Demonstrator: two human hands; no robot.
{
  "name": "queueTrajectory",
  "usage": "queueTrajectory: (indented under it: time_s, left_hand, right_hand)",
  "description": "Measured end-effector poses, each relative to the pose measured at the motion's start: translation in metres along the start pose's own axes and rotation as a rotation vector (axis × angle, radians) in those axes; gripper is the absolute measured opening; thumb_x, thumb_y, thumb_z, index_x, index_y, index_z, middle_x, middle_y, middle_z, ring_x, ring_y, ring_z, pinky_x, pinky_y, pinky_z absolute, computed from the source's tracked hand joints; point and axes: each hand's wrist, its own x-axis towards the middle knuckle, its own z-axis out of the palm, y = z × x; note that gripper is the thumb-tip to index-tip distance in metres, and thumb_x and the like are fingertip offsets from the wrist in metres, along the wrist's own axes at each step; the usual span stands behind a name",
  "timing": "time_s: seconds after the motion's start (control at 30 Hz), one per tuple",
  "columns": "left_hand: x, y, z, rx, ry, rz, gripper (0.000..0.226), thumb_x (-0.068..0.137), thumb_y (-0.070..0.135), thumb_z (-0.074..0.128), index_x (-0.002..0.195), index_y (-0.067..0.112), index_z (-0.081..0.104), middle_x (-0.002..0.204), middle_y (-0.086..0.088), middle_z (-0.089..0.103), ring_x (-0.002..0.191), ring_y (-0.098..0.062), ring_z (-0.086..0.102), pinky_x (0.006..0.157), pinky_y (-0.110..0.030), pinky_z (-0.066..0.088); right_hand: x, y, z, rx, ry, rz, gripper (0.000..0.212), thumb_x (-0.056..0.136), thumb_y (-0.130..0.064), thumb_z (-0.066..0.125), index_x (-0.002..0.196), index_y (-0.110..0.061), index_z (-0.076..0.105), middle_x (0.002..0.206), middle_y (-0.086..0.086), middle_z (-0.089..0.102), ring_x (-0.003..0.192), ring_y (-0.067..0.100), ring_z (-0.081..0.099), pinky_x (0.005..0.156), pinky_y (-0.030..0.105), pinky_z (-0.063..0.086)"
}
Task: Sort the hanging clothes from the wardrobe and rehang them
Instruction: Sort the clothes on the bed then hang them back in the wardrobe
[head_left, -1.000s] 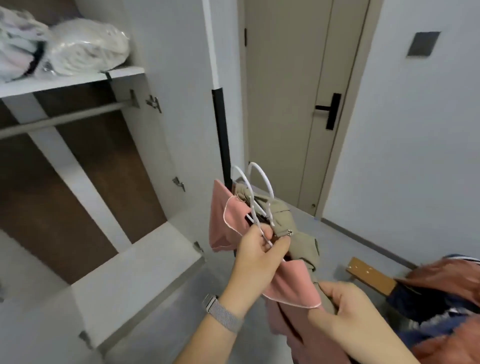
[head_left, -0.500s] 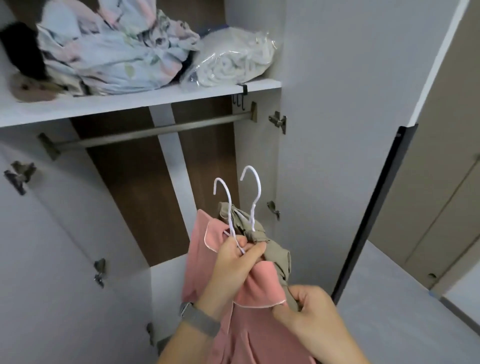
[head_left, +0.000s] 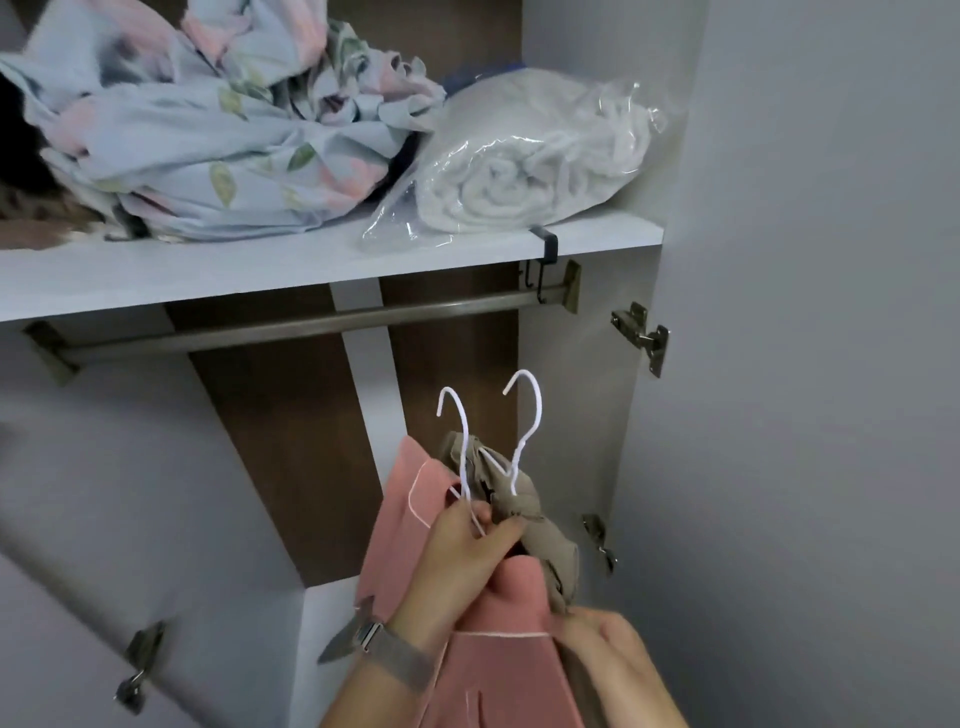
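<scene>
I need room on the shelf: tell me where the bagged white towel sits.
In the head view, the bagged white towel lies at the right end of the top shelf, beside the floral bedding, above the rail.

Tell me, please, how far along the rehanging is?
Done: nothing visibly; the hanging rail is bare. In hand: the left hand grips two white hangers carrying a pink garment and a khaki garment; the right hand steadies them. Left: hooking both on.

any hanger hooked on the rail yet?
No: the rail is bare, and both white hangers sit below it, gripped by the left hand with the pink garment and khaki garment.
</scene>
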Motion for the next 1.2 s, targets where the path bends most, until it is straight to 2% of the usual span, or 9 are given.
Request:
queueTrajectory:
  time_s: [0.1, 0.2, 0.37, 0.6, 0.83, 0.97, 1.07, 1.13, 1.2]
  left_hand:
    - [0.036, -0.004, -0.012, -0.003, 0.036, -0.034, 0.035, 0.087, 0.018, 0.061, 0.057, 0.018, 0.043, 0.053, 0.002, 0.042, 0.056, -0.012, 0.041, 0.06, -0.027, 0.035]
    - [0.067, -0.009, -0.025, -0.006, 0.046, -0.08, 0.046, 0.094, 0.014, 0.05, 0.049, 0.02, 0.044, 0.049, 0.004, 0.043, 0.052, -0.01, 0.041, 0.06, -0.027, 0.035]
    - [0.128, -0.015, -0.041, -0.139, 0.045, -0.149, 0.04, 0.096, 0.007, 0.043, 0.057, 0.012, 0.052, 0.047, 0.003, 0.049, 0.048, -0.009, 0.047, 0.054, -0.021, 0.038]
    - [0.183, -0.022, -0.059, -0.182, -0.055, -0.14, 0.035, 0.095, 0.003, 0.039, 0.064, 0.012, 0.053, 0.049, 0.004, 0.05, 0.049, -0.009, 0.049, 0.06, -0.026, 0.037]
    - [0.206, -0.026, -0.053, -0.205, -0.106, -0.169, 0.029, 0.095, 0.001, 0.035, 0.075, 0.011, 0.053, 0.051, 0.005, 0.047, 0.053, -0.013, 0.047, 0.062, -0.028, 0.039]
    - [0.216, -0.023, -0.045, -0.202, -0.101, -0.17, 0.027, 0.096, 0.0, 0.034, 0.077, 0.008, 0.052, 0.049, 0.004, 0.047, 0.053, -0.014, 0.048, 0.064, -0.03, 0.041]
    - [0.223, -0.023, -0.036, -0.205, -0.096, -0.176, 0.026, 0.098, 0.001, 0.034, 0.078, 0.007, 0.049, 0.052, 0.0, 0.046, 0.047, -0.01, 0.049, 0.057, -0.022, 0.045]
    - [0.226, -0.024, -0.027, -0.199, -0.075, -0.167, 0.027, 0.098, 0.001, 0.034, 0.074, 0.006, 0.046, 0.054, -0.003, 0.045, 0.045, -0.009, 0.049, 0.052, -0.018, 0.044]
    - [0.229, -0.026, -0.018, -0.198, -0.048, -0.174, 0.028, 0.097, 0.001, 0.035, 0.072, 0.008, 0.046, 0.057, -0.006, 0.045, 0.048, -0.012, 0.048, 0.051, -0.019, 0.044]
  right_hand:
    - [0.051, -0.01, -0.011, 0.035, 0.079, 0.123, 0.037, 0.088, -0.039, 0.06, 0.057, -0.018, 0.059, 0.048, -0.013, 0.058, 0.052, 0.001, 0.053, 0.049, 0.015, 0.04]
    - [0.099, -0.01, -0.019, -0.092, 0.149, 0.105, 0.038, 0.09, -0.031, 0.056, 0.069, -0.002, 0.069, 0.066, 0.001, 0.068, 0.069, 0.012, 0.061, 0.061, 0.023, 0.042]
    - [0.188, -0.021, -0.025, -0.208, 0.206, 0.005, 0.031, 0.092, -0.023, 0.054, 0.062, -0.016, 0.06, 0.058, 0.003, 0.054, 0.059, 0.011, 0.05, 0.055, 0.027, 0.035]
    - [0.277, -0.056, -0.048, -0.213, 0.463, -0.096, 0.035, 0.093, -0.021, 0.049, 0.061, -0.009, 0.049, 0.057, 0.011, 0.047, 0.055, 0.02, 0.046, 0.05, 0.03, 0.03]
    - [0.332, -0.043, -0.064, -0.619, 0.303, 0.01, 0.045, 0.099, -0.023, 0.043, 0.055, -0.011, 0.044, 0.067, 0.015, 0.059, 0.072, 0.032, 0.057, 0.06, 0.032, 0.031]
    - [0.332, -0.024, -0.058, -0.807, 0.296, 0.08, 0.022, 0.098, -0.025, 0.045, 0.088, -0.008, 0.057, 0.104, 0.024, 0.063, 0.103, 0.038, 0.058, 0.077, 0.036, 0.042]
    - [0.303, -0.026, -0.04, -0.896, 0.54, -0.241, 0.035, 0.092, -0.035, 0.054, 0.118, -0.012, 0.051, 0.115, 0.009, 0.052, 0.108, 0.03, 0.047, 0.092, 0.038, 0.039]
    - [0.266, -0.037, -0.017, -0.589, 0.4, -0.431, 0.035, 0.09, -0.048, 0.052, 0.116, -0.026, 0.049, 0.108, -0.012, 0.051, 0.103, 0.008, 0.047, 0.091, 0.02, 0.036]
    - [0.235, -0.037, 0.008, -0.426, 0.09, -0.351, 0.03, 0.088, -0.049, 0.054, 0.113, -0.037, 0.044, 0.1, -0.022, 0.057, 0.096, -0.005, 0.054, 0.082, 0.01, 0.04]
